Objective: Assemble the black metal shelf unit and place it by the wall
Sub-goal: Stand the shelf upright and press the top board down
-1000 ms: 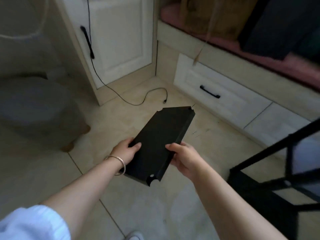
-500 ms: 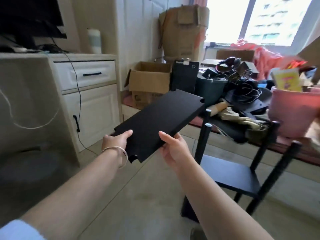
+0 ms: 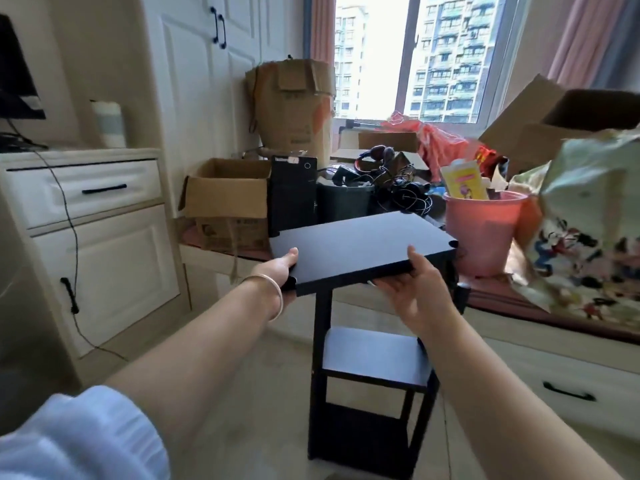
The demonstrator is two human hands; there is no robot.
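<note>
The black shelf panel (image 3: pixel 360 249) is being held roughly level at the centre of the frame, directly above the partly built black shelf frame (image 3: pixel 370 393) standing on the floor in the lower centre. The left hand (image 3: pixel 277 271) is grasping the panel's near left corner, thumb lying on the top face and fingers hidden beneath; a bangle (image 3: pixel 275 296) is sitting on that wrist. The right hand (image 3: pixel 412 292) is gripping the panel's near edge towards the right, thumb pressing on top and fingers curling underneath. A notch is showing at the panel's far right corner. One lower shelf is already sitting in the frame, with black uprights rising beside it; whether the panel is touching the upright tops cannot be told.

Behind the panel, a window seat is carrying an open cardboard box (image 3: pixel 227 199) at centre left, a pink bucket (image 3: pixel 485 233) at centre right and a tangle of cables and headphones between them. A white cabinet (image 3: pixel 93 244) with black handles is occupying the left of the frame.
</note>
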